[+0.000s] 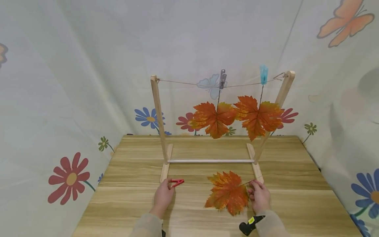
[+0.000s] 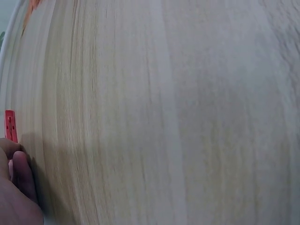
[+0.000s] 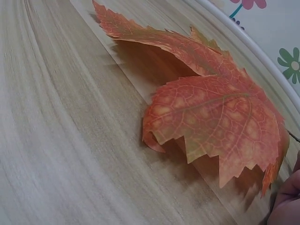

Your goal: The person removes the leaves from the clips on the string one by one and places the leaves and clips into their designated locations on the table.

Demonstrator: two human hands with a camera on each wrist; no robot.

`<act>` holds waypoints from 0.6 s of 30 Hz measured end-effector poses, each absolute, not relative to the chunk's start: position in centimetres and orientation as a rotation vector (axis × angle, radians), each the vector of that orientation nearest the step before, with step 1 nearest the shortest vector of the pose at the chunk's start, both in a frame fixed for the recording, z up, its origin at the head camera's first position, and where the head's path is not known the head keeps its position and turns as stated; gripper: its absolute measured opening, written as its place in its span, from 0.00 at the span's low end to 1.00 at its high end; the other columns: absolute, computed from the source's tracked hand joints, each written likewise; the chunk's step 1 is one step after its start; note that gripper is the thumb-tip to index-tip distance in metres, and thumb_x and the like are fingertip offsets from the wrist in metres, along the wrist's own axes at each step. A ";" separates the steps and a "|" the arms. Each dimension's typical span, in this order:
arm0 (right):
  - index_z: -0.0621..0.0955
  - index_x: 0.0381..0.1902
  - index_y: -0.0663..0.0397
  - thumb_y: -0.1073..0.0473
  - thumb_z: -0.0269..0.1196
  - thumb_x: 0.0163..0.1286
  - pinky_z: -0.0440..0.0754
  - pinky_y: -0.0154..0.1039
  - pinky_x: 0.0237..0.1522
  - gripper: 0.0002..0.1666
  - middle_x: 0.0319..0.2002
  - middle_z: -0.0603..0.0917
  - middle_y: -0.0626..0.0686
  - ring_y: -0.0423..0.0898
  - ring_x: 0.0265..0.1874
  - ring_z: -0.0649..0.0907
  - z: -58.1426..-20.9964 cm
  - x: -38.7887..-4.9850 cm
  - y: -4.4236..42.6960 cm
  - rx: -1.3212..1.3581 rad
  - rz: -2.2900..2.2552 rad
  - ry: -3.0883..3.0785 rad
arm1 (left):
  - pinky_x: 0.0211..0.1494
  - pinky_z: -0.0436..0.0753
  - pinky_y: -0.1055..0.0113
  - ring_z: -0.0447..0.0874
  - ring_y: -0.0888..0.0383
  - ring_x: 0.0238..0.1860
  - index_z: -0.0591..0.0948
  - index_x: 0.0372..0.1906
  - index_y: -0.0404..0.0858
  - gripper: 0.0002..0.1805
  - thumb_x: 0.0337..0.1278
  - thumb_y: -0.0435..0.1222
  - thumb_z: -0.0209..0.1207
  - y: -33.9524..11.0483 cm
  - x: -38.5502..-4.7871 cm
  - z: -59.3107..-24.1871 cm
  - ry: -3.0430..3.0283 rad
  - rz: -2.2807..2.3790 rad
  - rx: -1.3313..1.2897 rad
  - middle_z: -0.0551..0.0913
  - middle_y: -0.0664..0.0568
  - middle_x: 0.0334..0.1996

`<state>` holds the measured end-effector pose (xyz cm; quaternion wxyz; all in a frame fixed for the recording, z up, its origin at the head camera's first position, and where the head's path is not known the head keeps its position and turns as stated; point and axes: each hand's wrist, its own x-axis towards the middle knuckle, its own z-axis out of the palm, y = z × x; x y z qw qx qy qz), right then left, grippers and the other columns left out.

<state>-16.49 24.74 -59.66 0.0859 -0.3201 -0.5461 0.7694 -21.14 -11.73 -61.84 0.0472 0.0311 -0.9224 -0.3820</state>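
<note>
In the head view the left hand [image 1: 164, 197] pinches a red clothespin [image 1: 178, 182] just over the table, left of centre. The same clothespin [image 2: 10, 125] shows beyond the fingertips of the left hand [image 2: 18, 187] in the left wrist view. At the right, the right hand [image 1: 260, 197] pinches the thin stem of an orange-red leaf [image 1: 228, 193], whose blade points left. Seen from the right wrist, this leaf [image 3: 211, 112] is curved, its edges raised from the wood, with part of the right hand [image 3: 287, 204] at the frame's right edge.
A wooden frame [image 1: 161, 121] with a white crossbar [image 1: 210, 161] stands behind the hands. From its string [image 1: 180, 82] hang two leaves [image 1: 214, 119], one by a grey clothespin [image 1: 222, 79], the other by a blue clothespin [image 1: 264, 75]. Patterned cloth [image 1: 88, 82] surrounds the wooden table [image 1: 133, 181].
</note>
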 end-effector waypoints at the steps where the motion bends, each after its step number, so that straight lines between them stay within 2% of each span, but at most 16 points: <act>1: 0.64 0.62 0.66 0.59 0.54 0.71 0.67 0.24 0.16 0.26 0.29 0.81 0.39 0.34 0.20 0.78 -59.7 -16.5 24.8 -0.955 2.299 -1.629 | 0.24 0.69 0.65 0.68 0.60 0.20 0.78 0.49 0.34 0.19 0.48 0.30 0.61 -11.7 -21.1 -61.9 -2.811 -1.166 0.100 0.76 0.57 0.23; 10: 0.67 0.55 0.61 0.59 0.55 0.70 0.67 0.24 0.17 0.19 0.27 0.82 0.39 0.35 0.21 0.80 -59.7 -16.4 24.8 -0.962 2.334 -1.601 | 0.24 0.70 0.65 0.69 0.60 0.20 0.78 0.49 0.34 0.18 0.49 0.30 0.61 -11.8 -21.3 -62.1 -2.800 -1.174 0.085 0.76 0.56 0.24; 18: 0.67 0.56 0.61 0.59 0.55 0.69 0.67 0.24 0.17 0.20 0.27 0.82 0.41 0.36 0.22 0.80 -59.7 -16.3 24.9 -0.967 2.325 -1.613 | 0.26 0.71 0.65 0.70 0.60 0.22 0.76 0.53 0.32 0.24 0.46 0.29 0.62 -11.9 -21.1 -62.1 -2.789 -1.271 0.075 0.77 0.55 0.24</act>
